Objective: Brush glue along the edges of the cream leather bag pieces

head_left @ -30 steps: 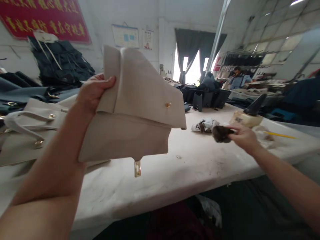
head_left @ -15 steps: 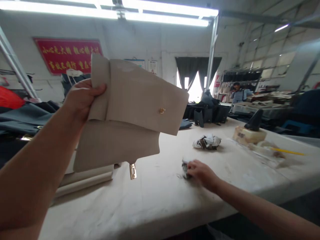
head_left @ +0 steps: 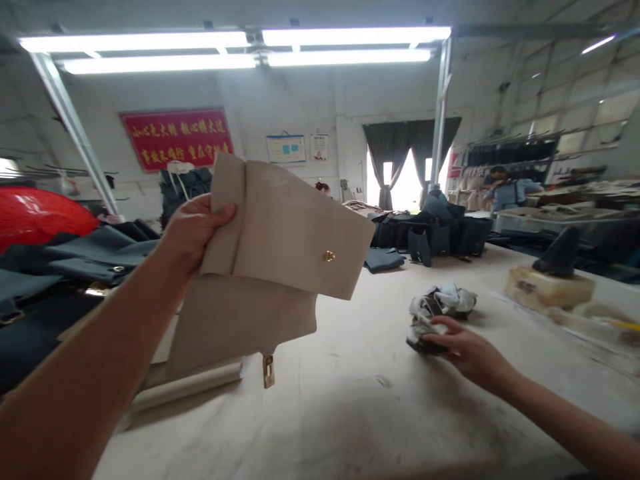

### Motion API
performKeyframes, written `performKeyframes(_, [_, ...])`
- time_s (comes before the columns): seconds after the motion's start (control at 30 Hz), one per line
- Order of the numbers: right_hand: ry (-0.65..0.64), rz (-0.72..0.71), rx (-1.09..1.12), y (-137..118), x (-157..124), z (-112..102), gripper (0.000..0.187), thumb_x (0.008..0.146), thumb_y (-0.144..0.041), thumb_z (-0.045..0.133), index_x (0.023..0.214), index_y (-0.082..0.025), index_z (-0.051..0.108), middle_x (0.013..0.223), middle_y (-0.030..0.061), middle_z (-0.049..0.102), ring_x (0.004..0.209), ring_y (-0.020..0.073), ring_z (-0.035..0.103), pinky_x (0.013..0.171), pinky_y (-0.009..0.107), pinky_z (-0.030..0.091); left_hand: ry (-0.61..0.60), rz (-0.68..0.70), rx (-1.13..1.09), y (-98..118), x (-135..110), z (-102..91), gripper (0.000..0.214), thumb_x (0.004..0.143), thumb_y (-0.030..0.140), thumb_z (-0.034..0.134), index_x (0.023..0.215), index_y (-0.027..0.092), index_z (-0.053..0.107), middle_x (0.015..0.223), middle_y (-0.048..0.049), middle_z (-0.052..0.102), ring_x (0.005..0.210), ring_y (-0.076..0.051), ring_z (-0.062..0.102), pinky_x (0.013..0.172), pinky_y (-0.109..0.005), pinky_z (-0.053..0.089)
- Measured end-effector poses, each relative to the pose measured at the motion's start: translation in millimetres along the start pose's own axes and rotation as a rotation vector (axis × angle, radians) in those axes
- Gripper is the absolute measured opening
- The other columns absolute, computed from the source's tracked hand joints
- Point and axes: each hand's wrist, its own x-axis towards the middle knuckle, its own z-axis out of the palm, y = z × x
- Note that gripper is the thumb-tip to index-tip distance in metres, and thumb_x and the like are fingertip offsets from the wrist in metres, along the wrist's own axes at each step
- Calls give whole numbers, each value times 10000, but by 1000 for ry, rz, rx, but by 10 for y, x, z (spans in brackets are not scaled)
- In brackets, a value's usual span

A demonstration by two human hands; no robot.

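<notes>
Raised above the table, a beige leather bag (head_left: 295, 227) hangs from my left hand (head_left: 193, 230), whose thumb presses on its near edge. The bag's flap bears a small gold lock fitting (head_left: 329, 256), and a gold clasp plate (head_left: 269, 371) dangles from a lower tab. At the right, my right hand (head_left: 470, 350) is closed on a crumpled grey-and-brown rag (head_left: 420, 331) at the tabletop. Right behind it lies a second crumpled white wad (head_left: 457, 300); whether the two touch, I cannot tell.
More beige pieces (head_left: 195, 387) lie under the held bag. Dark blue bags (head_left: 100, 253) are heaped at the left, with others (head_left: 435, 230) at the table's far side. A yellowish block (head_left: 547, 287) carries a dark cone-shaped thing (head_left: 560, 250). A person (head_left: 510, 190) works far back right.
My right hand has moved right and away from me with the rag, up to the other wad. The view has tilted up and turned a little left; the bag remains in my left hand.
</notes>
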Motion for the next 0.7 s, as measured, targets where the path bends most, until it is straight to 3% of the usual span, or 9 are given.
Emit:
performKeyframes(0.07, [44, 42, -66, 335, 5, -14, 403, 628, -264, 671, 1027, -299, 710, 1395, 95, 422, 1182, 362, 464, 959, 481, 366, -25, -31, -33, -28, -25, 37, 406, 489, 232, 824, 850, 131, 669, 711, -44, 724, 609, -200, 647, 586, -309, 553])
performKeyframes(0.1, [51, 38, -45, 464, 42, 17, 420, 649, -315, 661, 1068, -303, 692, 1402, 92, 417, 1222, 372, 424, 987, 507, 334, -34, -45, -48, -37, -40, 58, 417, 478, 237, 829, 849, 133, 668, 702, -38, 721, 587, -187, 641, 572, -294, 545])
performKeyframes(0.17, [33, 63, 93, 587, 152, 113, 481, 736, -383, 572, 1210, -302, 596, 1331, 99, 503, 1170, 331, 497, 962, 482, 383, -45, -65, -74, -43, -75, 92, 429, 470, 241, 832, 850, 137, 662, 693, -29, 716, 565, -174, 636, 559, -279, 535])
performKeyframes(0.27, [135, 181, 274, 448, 333, 172, 548, 807, -420, 445, 1325, -240, 448, 1201, 140, 600, 979, 303, 625, 872, 471, 458, -44, -98, -107, -17, -151, 95, 428, 478, 235, 828, 856, 140, 651, 683, -23, 710, 545, -173, 635, 542, -279, 531])
performKeyframes(0.4, [404, 283, 536, -32, 492, 2, 700, 703, -587, 565, 1261, -177, 461, 1329, 203, 473, 1222, 342, 441, 992, 502, 354, -17, -145, -153, 67, -306, 9, 395, 519, 228, 808, 869, 157, 638, 690, -20, 709, 551, -185, 644, 555, -299, 539])
performKeyframes(0.47, [281, 317, 921, -284, 511, -64, 773, 693, -658, 557, 1313, -223, 404, 1413, 178, 378, 1294, 303, 357, 987, 467, 375, -18, -184, -173, 96, -396, -41, 385, 539, 230, 795, 881, 166, 632, 697, -19, 709, 558, -193, 649, 557, -312, 542])
performKeyframes(0.53, [47, 310, 1321, -513, 502, -60, 773, 702, -711, 512, 1337, -294, 371, 1457, 129, 325, 1319, 269, 317, 948, 456, 412, -21, -226, -197, 81, -480, -74, 377, 549, 231, 787, 885, 172, 627, 694, -17, 707, 554, -194, 647, 550, -315, 541])
performKeyframes(0.6, [-147, 284, 1596, -722, 482, -11, 759, 646, -749, 540, 1271, -325, 457, 1424, 95, 392, 1313, 279, 325, 929, 478, 421, -30, -260, -223, 4, -554, -83, 376, 557, 237, 784, 891, 173, 624, 704, -18, 709, 560, -190, 646, 553, -314, 539])
performKeyframes(0.7, [-213, 298, 1802, -1019, 434, 33, 669, 521, -693, 690, 1030, -264, 635, 1232, 93, 594, 1221, 324, 450, 946, 478, 417, -66, -301, -252, -219, -646, -54, 395, 557, 256, 787, 908, 171, 625, 717, -21, 709, 574, -184, 643, 567, -306, 532])
